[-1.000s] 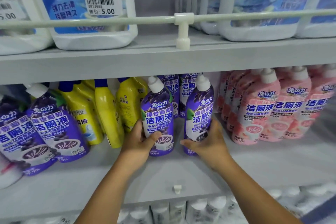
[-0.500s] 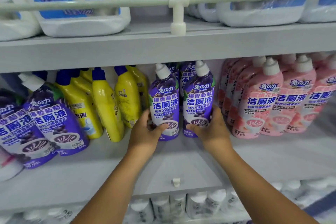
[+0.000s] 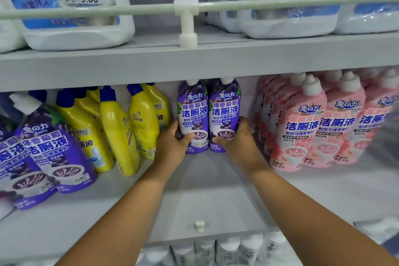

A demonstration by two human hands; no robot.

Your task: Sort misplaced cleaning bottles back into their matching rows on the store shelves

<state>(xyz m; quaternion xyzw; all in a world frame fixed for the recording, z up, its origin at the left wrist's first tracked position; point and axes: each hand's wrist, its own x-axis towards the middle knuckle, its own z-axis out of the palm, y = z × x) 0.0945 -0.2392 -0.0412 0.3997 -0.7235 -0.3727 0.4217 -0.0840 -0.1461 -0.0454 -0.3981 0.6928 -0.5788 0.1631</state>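
The grey shelf (image 3: 207, 190) in front of me carries pink bottles (image 3: 302, 127) on the right and yellow bottles (image 3: 116, 134) on the left. Between those rows stand two purple bottles, upright and touching. My left hand (image 3: 172, 147) grips the left purple bottle (image 3: 192, 112) low down, and my right hand (image 3: 239, 142) grips the right purple bottle (image 3: 225, 110).
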